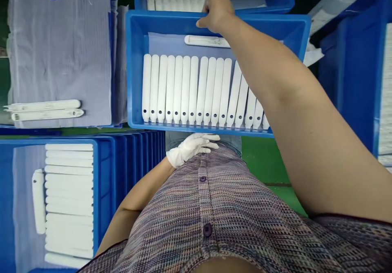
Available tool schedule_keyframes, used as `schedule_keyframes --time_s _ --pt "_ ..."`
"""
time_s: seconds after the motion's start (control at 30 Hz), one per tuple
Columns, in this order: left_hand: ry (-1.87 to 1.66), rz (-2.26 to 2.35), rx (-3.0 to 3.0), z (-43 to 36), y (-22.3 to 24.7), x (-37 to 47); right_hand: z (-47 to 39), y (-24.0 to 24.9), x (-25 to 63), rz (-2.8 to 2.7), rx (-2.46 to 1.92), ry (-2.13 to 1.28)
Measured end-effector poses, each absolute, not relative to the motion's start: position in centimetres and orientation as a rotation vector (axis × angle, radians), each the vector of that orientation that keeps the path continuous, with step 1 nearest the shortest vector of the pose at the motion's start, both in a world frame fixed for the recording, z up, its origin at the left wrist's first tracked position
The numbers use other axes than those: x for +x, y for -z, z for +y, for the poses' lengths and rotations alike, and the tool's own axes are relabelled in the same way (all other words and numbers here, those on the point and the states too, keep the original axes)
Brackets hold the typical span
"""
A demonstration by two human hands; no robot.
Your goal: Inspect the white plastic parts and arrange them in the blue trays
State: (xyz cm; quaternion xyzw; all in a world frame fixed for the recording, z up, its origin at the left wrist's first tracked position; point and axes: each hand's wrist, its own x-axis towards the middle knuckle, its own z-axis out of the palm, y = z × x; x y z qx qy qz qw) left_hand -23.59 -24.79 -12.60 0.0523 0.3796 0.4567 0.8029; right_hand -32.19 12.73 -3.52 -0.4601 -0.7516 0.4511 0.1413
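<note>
My right hand (219, 12) is bare and reaches across to the far rim of a blue plastic bin (165, 15), its thumb inside and its fingers curled over the edge. A row of white, slim, round-ended plastic pieces (186, 89), each with a small hole near one end, lies in this bin on a translucent sheet (168, 40). One similar piece (205, 41) lies crosswise above the row, partly hidden by my forearm. In a white glove, my left hand (194, 147) rests by my waist below the near rim, fingers stretched out and holding nothing.
Another bin (275, 8) with white pieces stands behind. At left are stacked translucent sheets (61, 52) with two white pieces (45, 109) on top. Below them, nested blue bins (95, 183) hold more pieces. A plastic bottle (333, 5) stands at upper right.
</note>
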Motion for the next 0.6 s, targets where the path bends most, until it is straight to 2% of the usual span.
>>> schedule_keyframes --time_s 0.1,0.23,0.3,0.37,0.43,0.5,0.6 --pt "-0.931 0.834 0.257 -24.9 11.8 -24.6 11.9 5.1 -32.5 -2.403 -1.175 -1.108" --pt "-0.812 0.894 0.647 -25.9 7.7 -28.8 10.7 5.7 -28.8 -2.517 -0.943 -0.985" --pt "-0.964 1.149 0.759 -27.2 6.0 -31.6 10.3 5.9 -24.5 -2.537 -0.871 -0.926" --pt "-1.269 1.612 0.748 -29.0 5.6 -34.3 10.1 6.5 -18.6 -2.588 -0.884 -0.773" --pt "-1.552 2.039 0.619 -30.8 6.4 -36.4 10.0 7.4 -12.0 -2.556 -1.085 -0.540" --pt "-1.653 2.279 0.508 -32.3 7.7 -37.8 9.3 8.7 -5.4 -2.426 -1.446 -0.326" --pt "-1.649 2.423 0.470 -33.7 9.7 -38.8 6.3 10.6 2.3 -2.047 -1.926 -0.319"
